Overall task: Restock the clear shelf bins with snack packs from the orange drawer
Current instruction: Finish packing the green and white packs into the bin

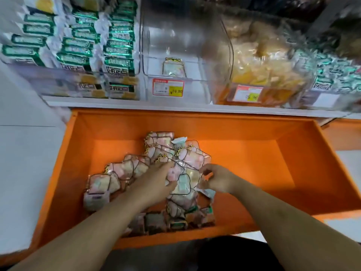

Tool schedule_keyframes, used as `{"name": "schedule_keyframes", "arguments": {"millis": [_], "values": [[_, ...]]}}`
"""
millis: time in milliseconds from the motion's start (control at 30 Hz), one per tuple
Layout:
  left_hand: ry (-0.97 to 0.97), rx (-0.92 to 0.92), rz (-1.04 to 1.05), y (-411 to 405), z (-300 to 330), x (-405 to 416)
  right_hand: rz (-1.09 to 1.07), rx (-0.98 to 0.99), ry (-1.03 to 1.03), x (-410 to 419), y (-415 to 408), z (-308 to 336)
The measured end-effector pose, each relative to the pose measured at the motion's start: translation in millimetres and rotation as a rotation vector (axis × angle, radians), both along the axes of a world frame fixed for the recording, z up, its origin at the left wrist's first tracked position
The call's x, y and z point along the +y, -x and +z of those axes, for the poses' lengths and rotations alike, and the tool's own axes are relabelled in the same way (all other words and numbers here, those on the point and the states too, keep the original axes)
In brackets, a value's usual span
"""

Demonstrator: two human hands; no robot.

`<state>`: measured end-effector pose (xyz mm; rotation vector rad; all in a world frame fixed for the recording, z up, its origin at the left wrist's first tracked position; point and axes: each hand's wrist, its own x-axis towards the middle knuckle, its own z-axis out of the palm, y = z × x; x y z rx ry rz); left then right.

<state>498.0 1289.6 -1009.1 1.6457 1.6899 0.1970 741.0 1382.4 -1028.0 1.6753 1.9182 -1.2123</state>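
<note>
Hands in the orange drawer, on the snack packs

Stacks of green-and-white foil packets [78, 45] filled the clear bin at the far left of the white shelf [136, 103]. Beside them stood the nearly bare clear plastic shelf bin [175, 36], with one pastel snack pack [173, 68] upright at its front wall and a red-and-yellow price tag [168, 87] stuck below. Further right, a clear bin of pale yellow-brown snacks [259, 61] carried its own tag, blurred by motion.

Below the shelf, the open orange drawer [293, 153] held a heap of clear pastel-printed snack packs [136, 169] across its left and middle floor. My left hand [154, 182] lay on top of that heap, fingers curled over a pink-and-white clear pack [175, 175] and my thumb hooked under it, so I gripped it. My right hand [216, 178] sat just beside it, fingertips pressed together on the crinkled edge of a clear pack [201, 183] at the heap's right side. Smaller green and orange packets [195, 216] lay at the drawer's near wall.
</note>
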Motion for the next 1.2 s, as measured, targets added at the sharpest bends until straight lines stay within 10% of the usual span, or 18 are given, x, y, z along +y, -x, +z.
{"name": "schedule_keyframes", "arguments": {"millis": [467,1200], "values": [[0.159,-0.077,-0.035,4,-51,20,0.118,-0.265,0.072,21,-25,-96],[0.184,-0.117,0.047,-4,-1,-22,0.109,-0.168,0.25,-16,-18,-18]]}}
